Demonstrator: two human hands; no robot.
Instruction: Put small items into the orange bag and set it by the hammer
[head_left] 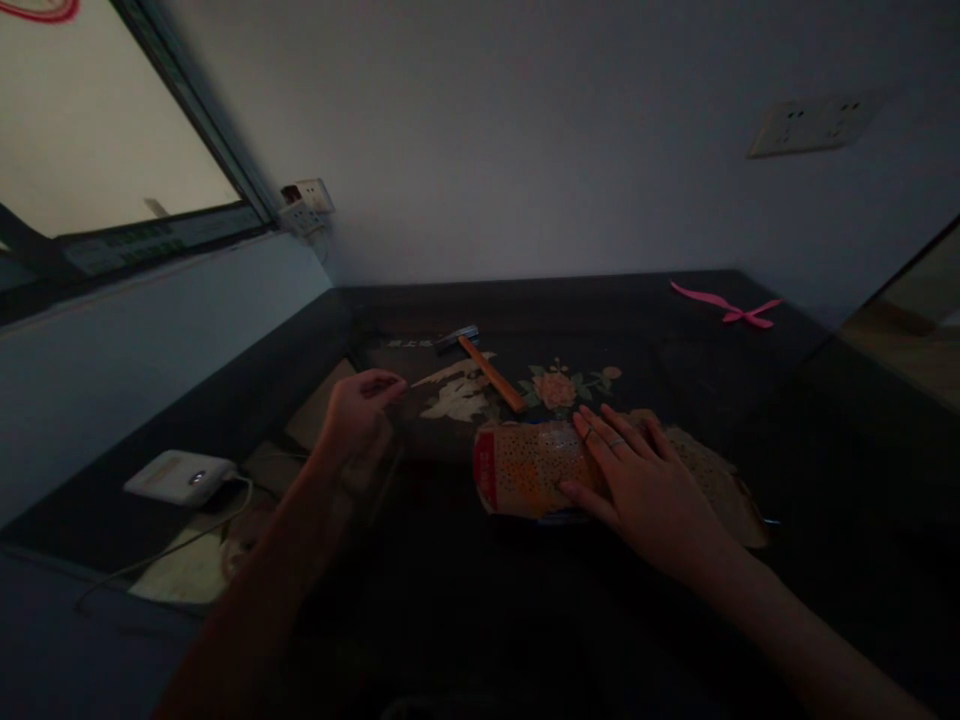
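My right hand [643, 482] lies flat, fingers spread, on a crinkled orange and tan packet [525, 470] on the dark table [675, 340]. My left hand [358, 410] hovers to the left of the packet with thumb and forefinger pinched together; in the dim light I cannot tell whether something small is between them. A hammer [484, 362] with a wooden handle and metal head lies beyond both hands on a floral patterned surface [555, 388].
A white power bank [180, 476] with a cable lies on the left ledge. Wall sockets [304, 205] sit in the left corner and another socket [814, 122] at upper right. A pink strip [724, 305] lies at the table's far right. A window is on the left.
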